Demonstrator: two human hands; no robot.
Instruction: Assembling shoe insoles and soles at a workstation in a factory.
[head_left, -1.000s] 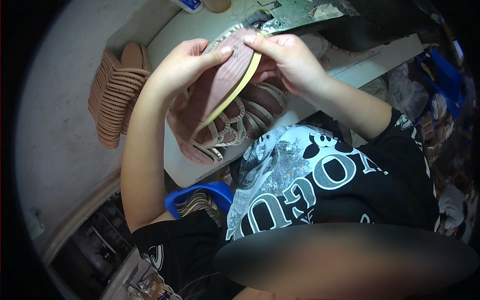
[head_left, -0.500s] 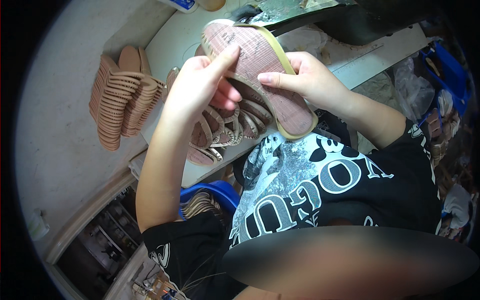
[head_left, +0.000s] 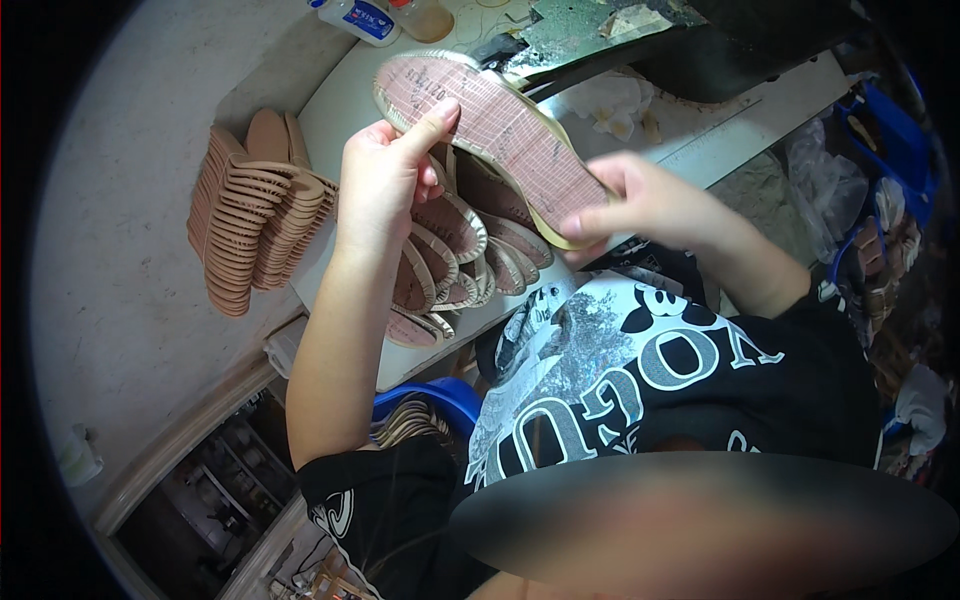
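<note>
Stretched between both hands is a shoe insole (head_left: 490, 125) with a pinkish-brown, lined underside and a cream covering turned over its edge. The covering is pleated round the toe end, at the upper left. My left hand (head_left: 390, 175) is closed on the insole's near edge by the toe, its thumb pressed on the underside. At the heel end, my right hand (head_left: 640, 205) grips the insole, thumb on top and slightly blurred, fingers mostly hidden beneath. Below the held piece, a pile of similar insoles with pleated cream edges (head_left: 455, 240) lies on the table, partly covered by my left hand.
Stacked tan insoles (head_left: 255, 205) stand by the wall at left. A white bottle (head_left: 358, 20) and a jar of amber liquid (head_left: 425, 20) are at the table's back. A dark machine body (head_left: 740, 45) occupies the far right. More insoles sit in a blue basin (head_left: 450, 400) below the table.
My right hand has slid from the insole's far edge to its heel end. The insole has tilted, its toe shifting left and its heel rising. The far edge's cream strip looks narrower.
</note>
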